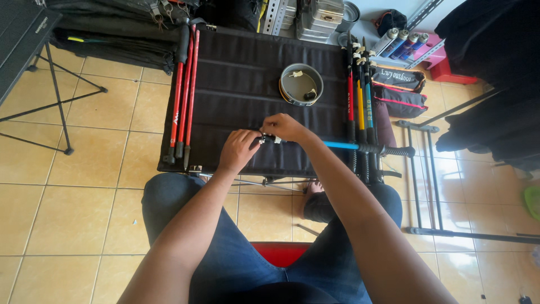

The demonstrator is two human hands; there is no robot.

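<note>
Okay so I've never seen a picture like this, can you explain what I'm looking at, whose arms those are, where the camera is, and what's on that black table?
The single picture comes from a camera worn on a person's head, looking down, so the two bare arms are that person's own. They sit on a red seat at a black folding table on a tiled floor. Both hands meet at one end of a blue trekking pole lying across the table: the left hand and the right hand grip it around a small fitting. On the table lie red poles at the left, a bundle of coloured poles at the right, and a round tin holding small parts.
</note>
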